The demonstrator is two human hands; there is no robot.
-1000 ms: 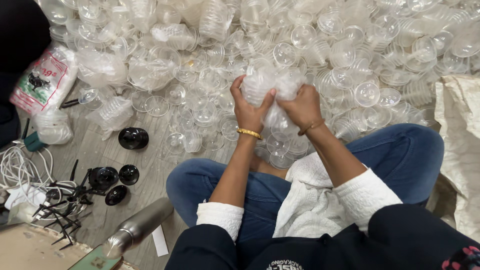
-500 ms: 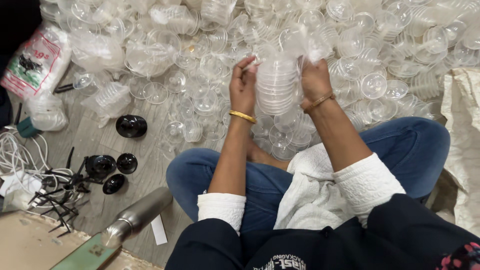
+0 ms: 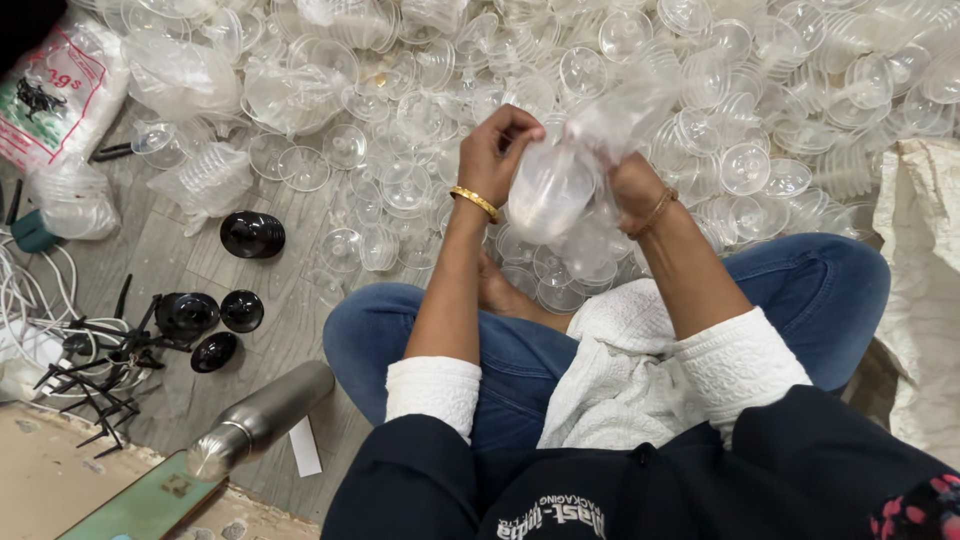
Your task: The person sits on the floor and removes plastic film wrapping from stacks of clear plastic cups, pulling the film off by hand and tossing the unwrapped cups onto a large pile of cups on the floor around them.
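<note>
I sit cross-legged on the floor in blue jeans. A clear plastic bag [image 3: 552,190] packed with a stack of clear plastic domes is held up in front of me with both hands. My left hand [image 3: 495,148], with a gold bangle on the wrist, pinches the bag's top left side. On the bag's right side, my right hand [image 3: 632,180] is partly hidden behind the crumpled plastic. A big heap of loose clear plastic domes [image 3: 720,90] covers the floor beyond my knees.
Black round caps [image 3: 252,234] and black clips [image 3: 95,365] lie at the left by white cables [image 3: 25,340]. A steel bottle [image 3: 262,418] lies near my left knee. A printed bag [image 3: 55,100] sits top left, a white sack [image 3: 925,300] at the right.
Both hands have lifted the bag of stacked domes up off the pile and closer to me. The hands now work at the bag's top.
</note>
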